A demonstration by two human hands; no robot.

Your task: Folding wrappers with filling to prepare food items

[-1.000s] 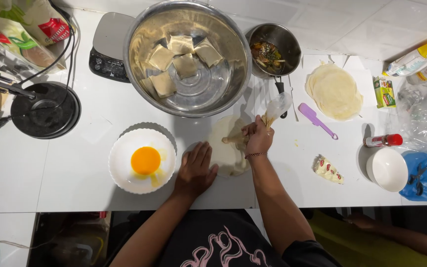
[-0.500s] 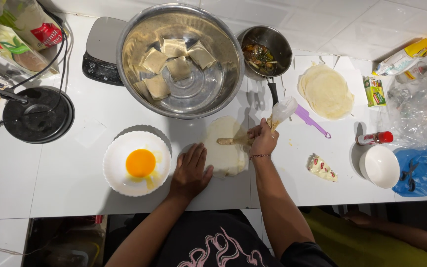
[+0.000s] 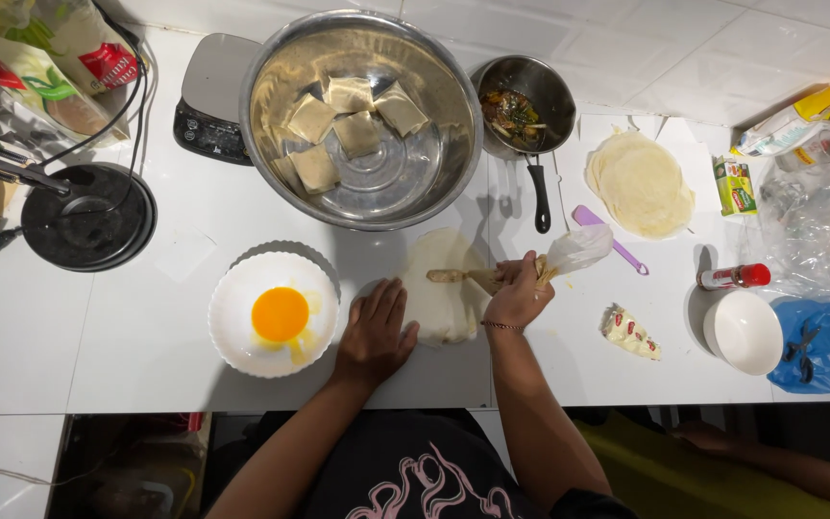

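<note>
The single head-mounted camera looks almost straight down onto the white table (image 3: 127, 365) from above the person's torso. It sits at moderate height, framing the table from its front edge to the tiled wall (image 3: 722, 48) behind.

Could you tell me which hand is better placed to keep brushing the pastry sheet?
Right, probably: the right hand holds the brush over the pastry sheet; the left hand presses its edge.

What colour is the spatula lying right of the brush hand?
Light purple; the spatula lies on the white counter beside the stacked wrappers. Head view.
</note>
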